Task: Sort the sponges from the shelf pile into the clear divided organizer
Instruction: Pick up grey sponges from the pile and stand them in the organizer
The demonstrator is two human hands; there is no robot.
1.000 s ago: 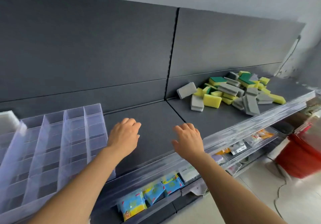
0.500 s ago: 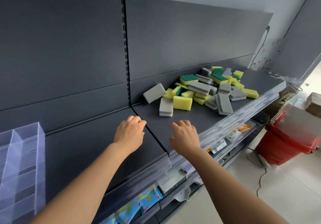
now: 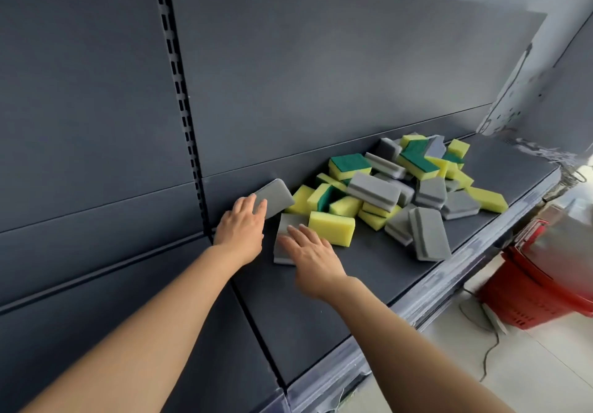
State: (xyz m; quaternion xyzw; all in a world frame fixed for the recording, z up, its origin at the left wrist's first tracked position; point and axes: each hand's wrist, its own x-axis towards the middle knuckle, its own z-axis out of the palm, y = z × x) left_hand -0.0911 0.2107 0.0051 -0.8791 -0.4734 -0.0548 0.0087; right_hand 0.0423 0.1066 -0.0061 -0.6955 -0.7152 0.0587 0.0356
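- Pickup stage: both my hands sit at the near edge of the pile (image 3: pixel 401 188) on the shelf (image 3: pixel 369 252); organizer out of view.
- Left hand (image 3: pixel 240 226): fingers straight, touching the leaning sponge (image 3: pixel 277 196) by the back panel (image 3: pixel 321 92).
- Right hand (image 3: pixel 311 252): fingers spread flat over the flat sponge (image 3: pixel 287 220).
- Next, I judge: curl fingers round both grey sponges, lift, carry to the organizer.
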